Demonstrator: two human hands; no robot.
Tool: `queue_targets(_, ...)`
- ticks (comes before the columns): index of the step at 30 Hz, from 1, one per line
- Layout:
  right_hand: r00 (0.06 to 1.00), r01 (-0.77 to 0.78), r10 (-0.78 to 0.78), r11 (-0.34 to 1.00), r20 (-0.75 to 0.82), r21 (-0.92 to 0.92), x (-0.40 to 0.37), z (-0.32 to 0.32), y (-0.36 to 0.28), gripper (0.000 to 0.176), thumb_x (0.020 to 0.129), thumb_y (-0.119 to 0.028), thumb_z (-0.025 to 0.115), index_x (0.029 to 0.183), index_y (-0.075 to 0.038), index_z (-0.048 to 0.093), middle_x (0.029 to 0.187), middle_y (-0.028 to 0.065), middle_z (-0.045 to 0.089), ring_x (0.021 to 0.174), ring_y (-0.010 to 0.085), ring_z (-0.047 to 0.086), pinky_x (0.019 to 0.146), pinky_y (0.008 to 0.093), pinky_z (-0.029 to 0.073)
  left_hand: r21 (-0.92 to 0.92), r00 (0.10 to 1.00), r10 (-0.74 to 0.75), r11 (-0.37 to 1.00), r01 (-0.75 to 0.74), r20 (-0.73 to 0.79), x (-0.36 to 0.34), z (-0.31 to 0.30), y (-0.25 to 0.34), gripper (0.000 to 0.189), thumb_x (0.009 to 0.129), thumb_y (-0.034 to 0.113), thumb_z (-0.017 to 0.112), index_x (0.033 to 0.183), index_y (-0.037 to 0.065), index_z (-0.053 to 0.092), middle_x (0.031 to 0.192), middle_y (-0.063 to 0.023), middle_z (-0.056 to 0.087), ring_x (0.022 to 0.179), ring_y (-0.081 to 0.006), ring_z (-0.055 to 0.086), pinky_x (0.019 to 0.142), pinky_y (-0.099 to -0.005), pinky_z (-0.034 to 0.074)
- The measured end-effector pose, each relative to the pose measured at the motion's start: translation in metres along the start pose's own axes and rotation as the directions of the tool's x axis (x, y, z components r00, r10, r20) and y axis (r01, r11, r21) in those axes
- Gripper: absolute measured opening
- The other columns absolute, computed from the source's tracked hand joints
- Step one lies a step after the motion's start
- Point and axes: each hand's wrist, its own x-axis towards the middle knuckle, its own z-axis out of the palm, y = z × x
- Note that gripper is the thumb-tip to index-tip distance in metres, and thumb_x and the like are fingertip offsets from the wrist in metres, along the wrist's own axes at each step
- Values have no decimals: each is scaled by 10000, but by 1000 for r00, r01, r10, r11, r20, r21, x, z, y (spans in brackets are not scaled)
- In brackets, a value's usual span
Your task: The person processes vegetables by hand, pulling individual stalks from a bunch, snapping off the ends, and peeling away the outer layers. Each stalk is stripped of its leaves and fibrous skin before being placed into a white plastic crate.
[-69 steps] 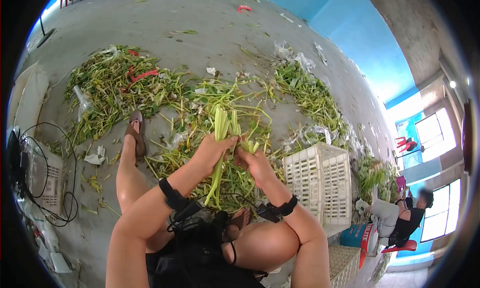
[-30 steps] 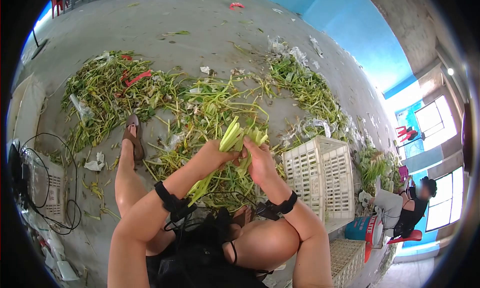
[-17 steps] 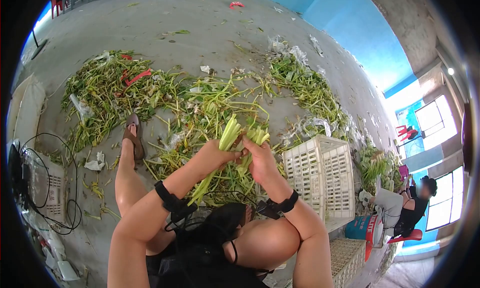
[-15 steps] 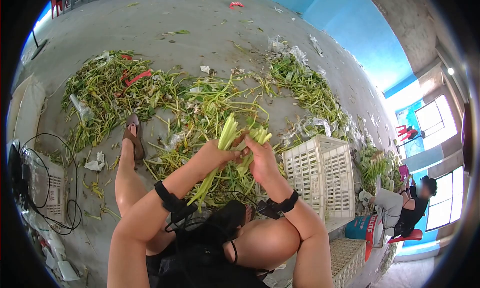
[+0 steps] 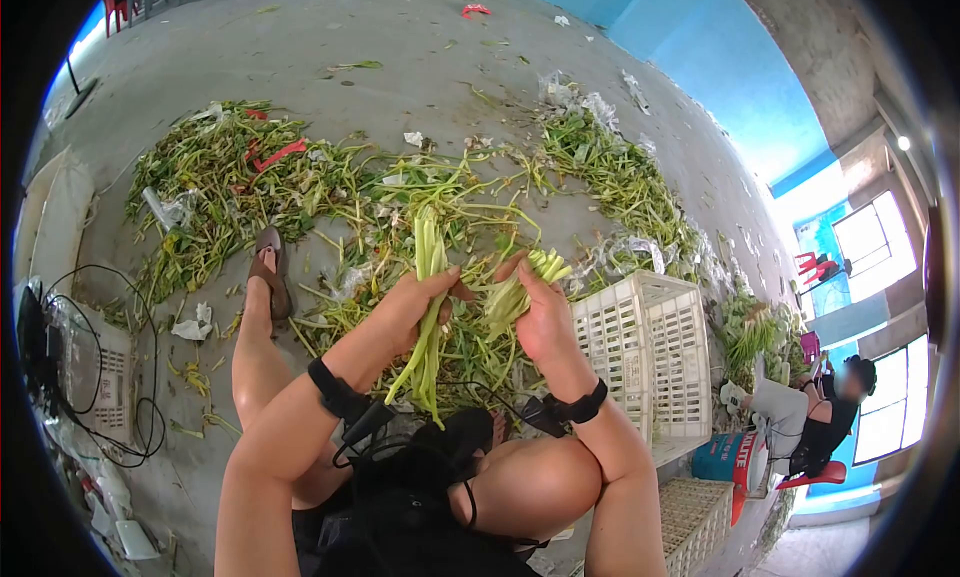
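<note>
Surely these pale-green stalks (image 5: pixel 428 242), straight ahead at twelve o'clock, are light and crisp, apt to snap if bent; mid-length looks the safest hold, where the left hand (image 5: pixel 413 302) is closed round them. At one o'clock, the right hand (image 5: pixel 546 319) pinches a leafy bunch (image 5: pixel 508 303), pale ends toward two, crumpled and probably soft below.

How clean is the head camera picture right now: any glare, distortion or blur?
Head view overall: strong fisheye bending, black rim; head view, right side: windows washed out to white, seated co-worker with the head blurred; head view, centre: left hand, right hand and green stalks fairly sharp in soft light.
</note>
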Motion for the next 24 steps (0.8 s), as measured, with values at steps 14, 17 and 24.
queue_targets(14,985,-160,168,971,32,-176,-1,6,13,185,853,-170,689,972,-66,592,716,-40,522,539,67,419,517,246,356,81,965,201,979,-190,-167,0,-14,-1,211,856,268,694,938,93,609,738,38,535,602,-80,476,514,-256,391)
queue_targets(17,984,-171,181,918,-8,-358,-7,25,19,248,811,-213,738,963,-40,644,699,-49,541,521,48,408,475,228,321,89,962,230,972,-219,-148,-4,-18,2,195,860,238,693,949,91,600,732,40,531,592,-80,462,523,-248,386)
queue_targets(24,939,-267,337,840,67,-471,-6,29,27,257,808,-263,732,890,-30,657,611,-48,499,493,50,395,456,242,267,47,886,361,930,-363,-291,-7,-23,12,193,853,175,700,962,77,575,707,35,513,592,-74,443,531,-244,365)
